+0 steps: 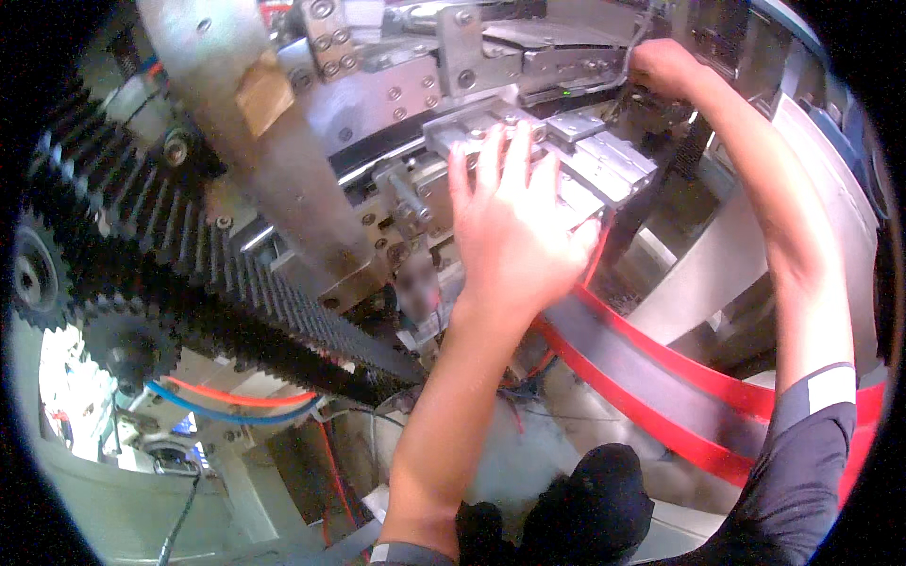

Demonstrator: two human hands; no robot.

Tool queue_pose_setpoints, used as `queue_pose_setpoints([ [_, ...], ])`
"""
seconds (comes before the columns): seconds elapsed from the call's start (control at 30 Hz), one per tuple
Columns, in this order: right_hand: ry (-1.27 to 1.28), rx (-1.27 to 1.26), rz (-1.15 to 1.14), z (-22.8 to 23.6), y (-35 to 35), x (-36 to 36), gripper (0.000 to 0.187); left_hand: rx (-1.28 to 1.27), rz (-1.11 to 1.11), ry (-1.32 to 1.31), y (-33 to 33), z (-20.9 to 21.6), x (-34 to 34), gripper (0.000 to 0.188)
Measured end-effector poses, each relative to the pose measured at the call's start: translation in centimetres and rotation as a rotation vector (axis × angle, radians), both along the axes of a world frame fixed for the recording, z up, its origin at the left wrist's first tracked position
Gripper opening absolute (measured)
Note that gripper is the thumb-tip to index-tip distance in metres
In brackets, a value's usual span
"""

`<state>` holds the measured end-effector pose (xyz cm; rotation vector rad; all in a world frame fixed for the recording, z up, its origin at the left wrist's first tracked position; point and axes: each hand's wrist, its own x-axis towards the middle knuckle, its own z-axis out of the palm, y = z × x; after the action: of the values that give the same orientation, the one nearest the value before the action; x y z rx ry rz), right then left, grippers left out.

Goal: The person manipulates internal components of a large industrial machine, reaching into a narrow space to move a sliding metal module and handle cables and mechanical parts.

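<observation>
My left hand (519, 226) lies with its fingers spread on a silver metal block assembly (481, 118) of the machine. Its thumb points right, beside the lower edge of bright metal plates (604, 160). Farther off at the upper right, my right hand (663, 71) is closed, its fingers curled in next to dark machine parts and thin cables. What it grips, if anything, is hidden. Just left of my left hand a small metal cylinder (408, 196) stands on the mechanism.
A black toothed belt (255, 283) and gears (38, 272) run along the left, below a slanted steel bar (283, 170). A curved red-edged chute (651, 363) passes at the lower right. Orange and blue hoses (236, 407) hang lower left.
</observation>
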<state>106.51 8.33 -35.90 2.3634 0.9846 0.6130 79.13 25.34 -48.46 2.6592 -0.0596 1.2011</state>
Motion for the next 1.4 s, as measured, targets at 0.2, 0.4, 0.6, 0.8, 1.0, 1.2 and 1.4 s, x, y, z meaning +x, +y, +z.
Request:
queue_pose_setpoints([
  [0.2,-0.064,0.142,0.063,-1.7,-2.0,1.0,0.018,-0.012,-0.040,-0.009,-0.6,0.3,0.2,0.059],
  [0.4,-0.064,0.222,-0.093,-3.3,0.0,-1.0,0.016,-0.007,-0.018,-0.034,-0.2,0.1,0.3,0.057],
  [0.6,-0.032,0.320,-0.155,-4.9,0.7,0.6,0.019,0.017,0.033,-0.046,0.7,-0.6,0.3,0.062],
  [0.8,0.041,0.273,0.086,-3.8,-3.4,7.8,0.038,-0.173,0.074,-0.157,0.2,-2.2,0.4,0.050],
  [1.0,-0.017,0.182,-0.102,-1.9,-6.8,9.3,0.037,-0.179,0.045,-0.088,-0.8,-1.6,0.4,0.049],
  [1.2,-0.194,0.216,-0.108,-4.0,-2.8,4.4,0.039,-0.247,-0.010,-0.286,0.0,-1.9,1.3,0.045],
  [1.4,-0.192,0.313,-0.236,-5.0,-1.6,1.5,0.042,-0.196,0.003,-0.294,-0.3,-2.1,1.9,0.046],
])
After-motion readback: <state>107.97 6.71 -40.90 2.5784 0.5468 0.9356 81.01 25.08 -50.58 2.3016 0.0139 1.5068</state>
